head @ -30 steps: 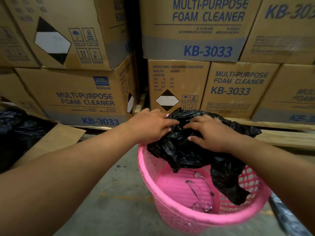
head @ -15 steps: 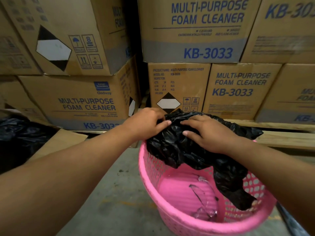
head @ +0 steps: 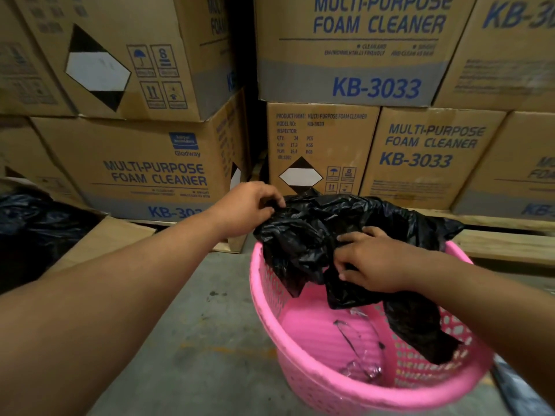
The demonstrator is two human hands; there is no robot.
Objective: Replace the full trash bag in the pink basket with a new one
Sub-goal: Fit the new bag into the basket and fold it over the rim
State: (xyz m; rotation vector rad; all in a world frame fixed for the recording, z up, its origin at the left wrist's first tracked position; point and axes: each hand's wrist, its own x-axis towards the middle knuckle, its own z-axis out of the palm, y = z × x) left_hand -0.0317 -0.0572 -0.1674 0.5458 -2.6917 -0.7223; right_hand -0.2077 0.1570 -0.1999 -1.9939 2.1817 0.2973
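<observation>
- left hand pinches the far-left edge of the black trash bag, fingers curled on the plastic
- right hand grips the crumpled bag mid-fold, fingers bent into it
- bag is draped over the far rim of the pink basket, one end hanging inside
- clear plastic scrap lies on basket bottom (hard to identify)
- stacked foam cleaner cartons behind

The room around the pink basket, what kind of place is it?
Most likely a warehouse or stockroom: stacked cardboard cartons printed "Multi-Purpose Foam Cleaner KB-3033" fill the background, resting on a wooden pallet over a bare concrete floor.
</observation>
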